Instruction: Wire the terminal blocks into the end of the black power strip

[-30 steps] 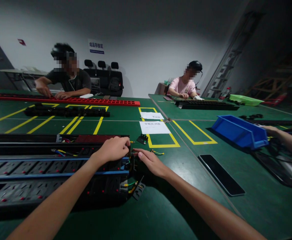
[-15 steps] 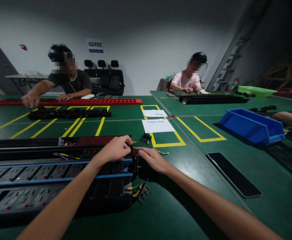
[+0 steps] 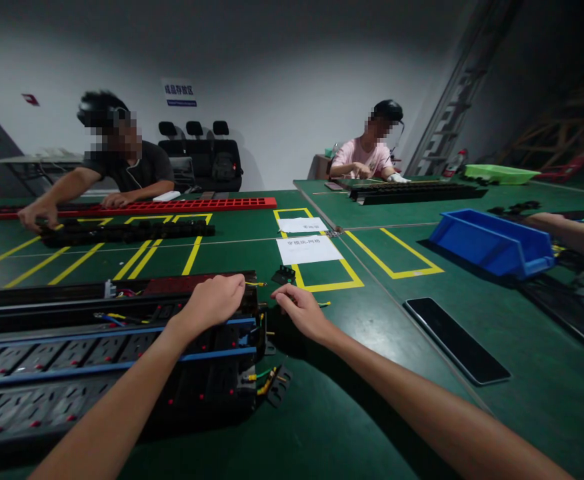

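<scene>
Long black socket strips (image 3: 112, 350) with blue edges and red dots lie side by side at the lower left. My left hand (image 3: 217, 298) is closed over the right end of the strips, its fingertips turned away; what it holds, if anything, is hidden. Just right of that end, my right hand (image 3: 299, 310) hovers with thumb and forefinger close together, and anything between them is too small to tell. A black end piece (image 3: 278, 387) hangs from yellow and green wires at the near strip's end. Another small black piece (image 3: 284, 274) lies beyond my hands.
White papers (image 3: 308, 249) lie inside yellow tape. A phone (image 3: 455, 340) and a blue bin (image 3: 492, 241) are at the right, near another person's arm (image 3: 572, 230). Across the table two people work beside a red rail (image 3: 172, 207) and black rails (image 3: 417, 191).
My hands have drawn apart: the right one is off the strip's end, the left slightly back to the left. The view has shifted a little to the right.
</scene>
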### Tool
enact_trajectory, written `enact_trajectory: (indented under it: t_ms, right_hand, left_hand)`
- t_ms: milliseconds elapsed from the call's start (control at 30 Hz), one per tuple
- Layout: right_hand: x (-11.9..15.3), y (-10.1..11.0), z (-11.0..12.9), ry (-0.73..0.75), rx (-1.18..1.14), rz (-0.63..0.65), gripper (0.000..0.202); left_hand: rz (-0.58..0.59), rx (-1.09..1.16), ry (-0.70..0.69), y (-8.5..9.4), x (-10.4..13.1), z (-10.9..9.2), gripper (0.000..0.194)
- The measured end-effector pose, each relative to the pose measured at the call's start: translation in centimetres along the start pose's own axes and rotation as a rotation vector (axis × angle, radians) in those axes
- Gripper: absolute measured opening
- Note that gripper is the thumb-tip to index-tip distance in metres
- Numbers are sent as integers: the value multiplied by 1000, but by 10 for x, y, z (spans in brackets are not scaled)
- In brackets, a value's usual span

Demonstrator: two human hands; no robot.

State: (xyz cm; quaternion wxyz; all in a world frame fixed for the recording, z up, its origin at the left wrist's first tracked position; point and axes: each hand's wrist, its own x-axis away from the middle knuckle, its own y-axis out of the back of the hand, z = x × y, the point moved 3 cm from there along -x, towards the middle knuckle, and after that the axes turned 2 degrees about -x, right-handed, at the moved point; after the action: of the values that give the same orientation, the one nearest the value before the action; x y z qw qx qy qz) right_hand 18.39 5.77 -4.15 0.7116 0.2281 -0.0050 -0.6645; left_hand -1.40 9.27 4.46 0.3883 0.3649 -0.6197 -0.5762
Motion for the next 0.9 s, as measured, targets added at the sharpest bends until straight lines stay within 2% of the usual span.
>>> enact_trajectory:
  t_ms: [267,433,900]
  right_hand:
    - [2,-4,3,59,153,84,18]
    - [4,-5,4,69,195,106,19]
    - [9,-11,9,167,492,190,21]
  left_hand:
    - [2,-90,6,-4,0,-1,34]
    - [-2,-58,17,-4,0,-2,31]
    - [29,-39,22,-3,2,-3,32]
